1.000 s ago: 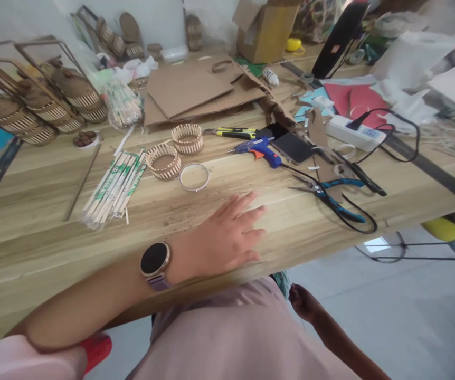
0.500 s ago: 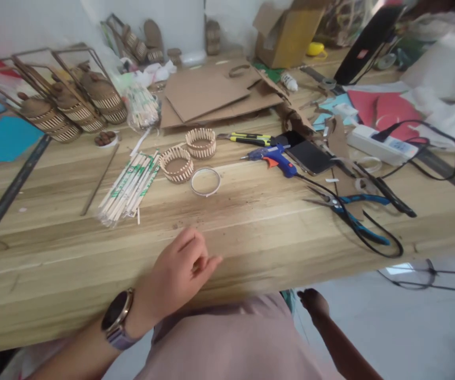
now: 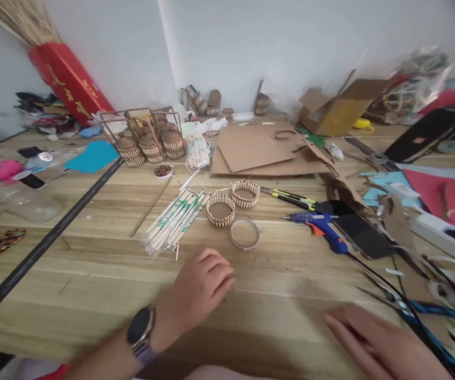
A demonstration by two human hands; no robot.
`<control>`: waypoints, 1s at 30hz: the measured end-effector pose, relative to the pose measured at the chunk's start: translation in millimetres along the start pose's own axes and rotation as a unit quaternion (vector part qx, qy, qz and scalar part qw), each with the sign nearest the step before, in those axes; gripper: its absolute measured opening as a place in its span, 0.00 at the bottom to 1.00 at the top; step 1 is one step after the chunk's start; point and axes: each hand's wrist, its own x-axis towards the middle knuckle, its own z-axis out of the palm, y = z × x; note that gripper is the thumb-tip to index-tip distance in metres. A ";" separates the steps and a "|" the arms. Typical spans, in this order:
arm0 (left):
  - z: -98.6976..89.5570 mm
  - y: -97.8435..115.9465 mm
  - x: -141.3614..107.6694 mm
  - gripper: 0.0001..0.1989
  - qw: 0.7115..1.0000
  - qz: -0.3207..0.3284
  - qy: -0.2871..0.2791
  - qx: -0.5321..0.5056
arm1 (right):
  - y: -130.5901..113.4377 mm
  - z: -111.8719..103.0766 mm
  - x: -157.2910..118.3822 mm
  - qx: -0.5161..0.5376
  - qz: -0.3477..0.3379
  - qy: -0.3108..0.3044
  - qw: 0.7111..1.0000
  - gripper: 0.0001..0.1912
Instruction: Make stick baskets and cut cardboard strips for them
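Note:
My left hand (image 3: 201, 287), with a watch on its wrist, rests on the table with fingers curled and closed; nothing shows in it. Just beyond it lies a thin ring (image 3: 244, 234), beside two round stick-walled baskets (image 3: 220, 210) (image 3: 245, 193). Wrapped sticks (image 3: 174, 219) lie left of them. My right hand (image 3: 373, 338) is blurred over the table at the lower right, its fingers partly hidden. Pliers (image 3: 397, 303) lie near it, and a blue glue gun (image 3: 322, 227) lies farther back, close to a yellow-black cutter (image 3: 293, 199).
Cardboard sheets (image 3: 255, 150) lie at the back. Small lidded baskets with handles (image 3: 152, 145) stand at the back left. A long black bar (image 3: 53, 237) crosses the left side. A phone (image 3: 364, 235) and a power strip (image 3: 445, 237) are at right.
The view has swung up and left. My right hand has come up from below the table's edge to over the table. My left hand stays near the ring, its fingers now curled downward.

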 end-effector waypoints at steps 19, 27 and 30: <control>3.6 -55.1 66.1 0.06 0.987 -0.124 -0.037 0.096 | -73.9 20.5 138.2 -0.262 -0.336 0.089 0.900 0.10; 9.0 -45.6 53.6 0.08 0.985 -0.134 -0.041 0.105 | -102.9 11.4 231.2 -0.335 -0.299 0.018 0.894 0.13; 2.1 -38.2 44.5 0.07 0.983 -0.153 -0.051 0.082 | -120.5 28.4 272.2 -0.358 -0.288 -0.019 0.888 0.12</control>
